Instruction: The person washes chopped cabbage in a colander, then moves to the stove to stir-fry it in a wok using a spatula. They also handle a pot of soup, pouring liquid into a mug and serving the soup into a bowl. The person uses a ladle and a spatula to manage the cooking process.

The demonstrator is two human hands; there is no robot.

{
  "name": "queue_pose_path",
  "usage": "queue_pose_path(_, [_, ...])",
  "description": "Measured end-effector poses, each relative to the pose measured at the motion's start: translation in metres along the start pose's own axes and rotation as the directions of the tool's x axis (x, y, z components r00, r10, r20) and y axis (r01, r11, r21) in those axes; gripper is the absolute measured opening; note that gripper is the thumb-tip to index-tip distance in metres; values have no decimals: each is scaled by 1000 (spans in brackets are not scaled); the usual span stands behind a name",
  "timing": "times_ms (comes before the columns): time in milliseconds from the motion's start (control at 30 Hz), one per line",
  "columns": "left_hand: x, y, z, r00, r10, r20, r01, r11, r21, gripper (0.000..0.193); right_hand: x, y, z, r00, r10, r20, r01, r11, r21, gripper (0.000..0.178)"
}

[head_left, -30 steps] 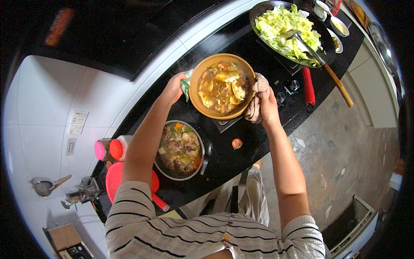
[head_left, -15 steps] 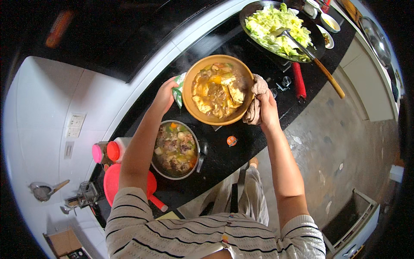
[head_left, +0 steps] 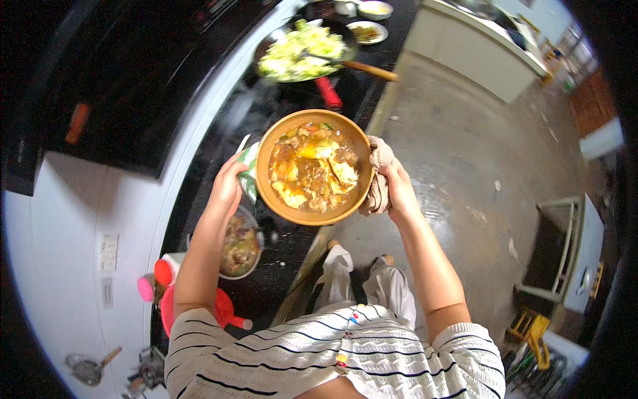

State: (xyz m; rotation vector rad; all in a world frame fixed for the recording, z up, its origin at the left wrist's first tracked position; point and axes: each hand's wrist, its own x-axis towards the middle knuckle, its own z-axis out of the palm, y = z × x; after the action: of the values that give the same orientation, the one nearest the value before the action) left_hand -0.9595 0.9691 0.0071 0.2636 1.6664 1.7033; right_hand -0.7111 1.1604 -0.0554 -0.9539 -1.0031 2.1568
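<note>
Between my two hands is a round tan-brown pot (head_left: 267, 199) full of brownish stew with yellow egg-like pieces, lifted above the counter's edge. My left hand (head_left: 228, 183) is closed on its left side, with a green-and-white cloth (head_left: 248, 169) between fingers and pot. On the opposite side my right hand (head_left: 399, 189) grips it through a folded brown cloth (head_left: 379, 176). Below my left forearm, partly hidden by it, a metal pot of meat and vegetable stew (head_left: 240, 247) stands on the counter.
A wok (head_left: 345, 50) of chopped cabbage, with a wooden-handled spatula (head_left: 369, 70) in it, sits on the black counter (head_left: 266, 292). Beyond it is a small plate of food (head_left: 367, 32). A red pan-shaped item (head_left: 222, 309) lies by my left elbow. Grey floor (head_left: 458, 193) stretches to the right.
My view and body have turned right. The held pot has come away from over the counter toward its edge and the floor side, still gripped by both hands.
</note>
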Motion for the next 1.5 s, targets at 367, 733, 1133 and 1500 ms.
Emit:
queue_pose_path(367, [-52,-58,332,919,-167,356,125,983,137,44,-105,-143,-294,961,-19,-275,55,991,125,40])
queue_pose_path(733, [-117,-221,741,555,-385,738,88,909,408,50,-224,-227,-646,703,-197,-684,366,924,110,44])
queue_pose_path(1133, [-207,-388,1145,96,-533,841,54,846,530,45,-320,-326,-907,276,-189,-943,547,837,-8,45])
queue_pose_path(1500, [-250,-523,1452,-94,-576,812,67,810,582,47,-316,-401,-1197,215,-98,-972,586,809,48,46])
